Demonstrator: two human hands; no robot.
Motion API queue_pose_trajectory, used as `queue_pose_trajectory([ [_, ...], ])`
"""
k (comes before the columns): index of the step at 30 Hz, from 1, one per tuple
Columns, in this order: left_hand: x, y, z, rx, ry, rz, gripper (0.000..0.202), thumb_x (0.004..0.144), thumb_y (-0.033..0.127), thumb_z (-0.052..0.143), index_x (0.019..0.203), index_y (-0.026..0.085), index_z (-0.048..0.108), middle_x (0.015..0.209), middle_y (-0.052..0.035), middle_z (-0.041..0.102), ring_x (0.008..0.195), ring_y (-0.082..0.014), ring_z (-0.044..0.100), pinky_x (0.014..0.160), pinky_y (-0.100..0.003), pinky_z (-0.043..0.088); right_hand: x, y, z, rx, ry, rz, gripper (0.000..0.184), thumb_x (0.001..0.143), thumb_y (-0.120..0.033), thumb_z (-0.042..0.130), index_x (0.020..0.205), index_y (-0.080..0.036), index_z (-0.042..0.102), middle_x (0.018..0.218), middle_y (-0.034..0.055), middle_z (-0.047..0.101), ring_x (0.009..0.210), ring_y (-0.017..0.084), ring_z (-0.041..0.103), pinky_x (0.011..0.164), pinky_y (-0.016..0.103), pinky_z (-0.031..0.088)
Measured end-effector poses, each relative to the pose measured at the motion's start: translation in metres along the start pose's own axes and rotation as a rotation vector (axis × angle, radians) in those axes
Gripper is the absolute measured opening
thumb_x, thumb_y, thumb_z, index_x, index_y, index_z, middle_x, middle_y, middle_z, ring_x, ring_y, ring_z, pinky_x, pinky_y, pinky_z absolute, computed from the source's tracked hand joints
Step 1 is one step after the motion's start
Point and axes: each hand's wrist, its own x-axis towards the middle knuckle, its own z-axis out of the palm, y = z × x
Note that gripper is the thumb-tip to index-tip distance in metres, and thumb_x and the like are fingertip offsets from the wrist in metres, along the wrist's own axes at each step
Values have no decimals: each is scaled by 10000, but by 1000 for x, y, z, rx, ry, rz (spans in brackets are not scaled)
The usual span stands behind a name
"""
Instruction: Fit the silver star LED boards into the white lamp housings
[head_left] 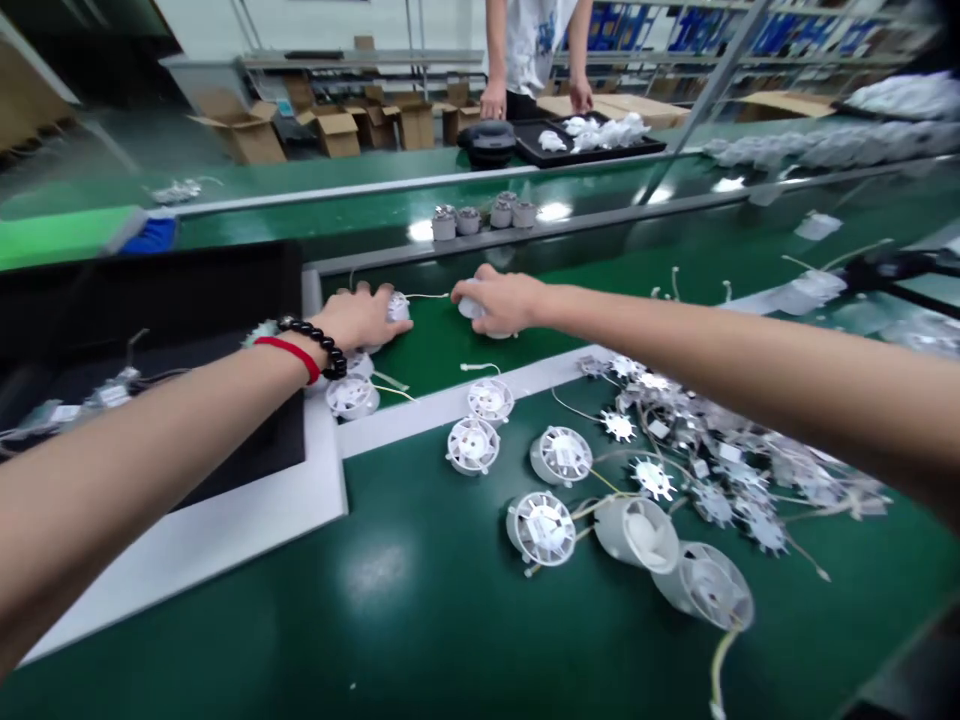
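My left hand (pixel 361 315), with a black bead bracelet and a red cord at its wrist, reaches over the board's edge. Its fingers and thumb are around a white round housing (pixel 397 306) from which a thin wire runs. Close by on the green surface, my right hand (pixel 506 300) is closed around another white round housing (pixel 470 306), mostly covered by the fingers. Below my left hand lies a wired housing (pixel 352 397). Several more spoked housings (pixel 473 446) stand nearer to me, next to tall white cups (pixel 637 532).
A pile of star-shaped metal plates (pixel 720 470) with wires spreads at right. A white-framed black panel (pixel 325 470) lies at left. Small cylinders (pixel 469 220) stand on the far rail. Across the line, a person (pixel 536 50) stands by a black tray (pixel 529 145) of white parts.
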Motion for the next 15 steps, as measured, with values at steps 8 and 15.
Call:
queue_pose_trajectory([
  [8,17,13,-8,-33,74,74,703,913,610,592,1460,197,439,1415,-144,522,1236,-360,548,1030,-572,460,-106,9,10,105,-124,-34,584,861,-350,624,1430,-325,495,1371,134,470,853,293,691,808,480,543],
  [15,-79,36,-88,53,241,262,822,874,672,593,1502,174,415,1417,-95,558,1275,-376,545,1054,-483,444,-132,15,-11,95,-269,-67,912,838,-618,636,1599,-279,267,1596,131,362,1369,429,464,1034,575,473],
])
